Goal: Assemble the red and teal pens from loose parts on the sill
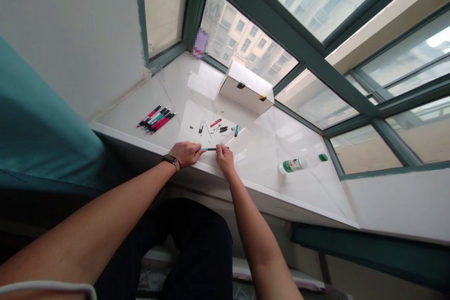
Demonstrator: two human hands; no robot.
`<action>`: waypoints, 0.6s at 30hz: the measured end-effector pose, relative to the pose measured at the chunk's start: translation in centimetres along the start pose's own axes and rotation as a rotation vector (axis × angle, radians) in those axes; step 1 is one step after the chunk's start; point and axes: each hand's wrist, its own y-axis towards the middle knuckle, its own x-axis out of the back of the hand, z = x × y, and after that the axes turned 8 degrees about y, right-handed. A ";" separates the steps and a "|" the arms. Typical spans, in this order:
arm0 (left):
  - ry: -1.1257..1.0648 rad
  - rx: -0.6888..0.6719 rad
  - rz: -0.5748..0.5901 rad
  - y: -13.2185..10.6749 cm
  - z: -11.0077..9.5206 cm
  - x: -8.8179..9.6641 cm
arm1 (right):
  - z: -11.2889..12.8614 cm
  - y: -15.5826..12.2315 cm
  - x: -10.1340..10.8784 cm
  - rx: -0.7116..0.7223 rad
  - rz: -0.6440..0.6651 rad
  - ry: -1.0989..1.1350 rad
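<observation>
Near the front edge of the white sill, a blue and black pen lies level between my two hands. My left hand, with a watch on its wrist, pinches the pen's left end. The right end is gripped by the fingers of my right hand. Just beyond the hands are scattered pen parts: a pink barrel, a blue barrel, black pieces, a clear and black piece and thin refills. My fingers hide both ends of the pen.
Several pink, blue and black pens lie in a group at the left. A white box stands against the window. On the right lies a clear bottle with a green cap. A teal curtain hangs at the left.
</observation>
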 end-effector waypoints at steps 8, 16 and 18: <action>-0.076 0.052 -0.041 -0.1 -0.2 0.3 | -0.1 -0.3 0.1 -0.069 -0.118 0.143; -0.457 0.289 -0.212 -0.3 1.1 0.4 | 0.5 -0.6 -0.1 -0.086 -0.165 0.090; -0.768 0.432 -0.333 0.1 2.0 0.3 | 0.5 -0.5 -0.2 -0.067 -0.147 0.021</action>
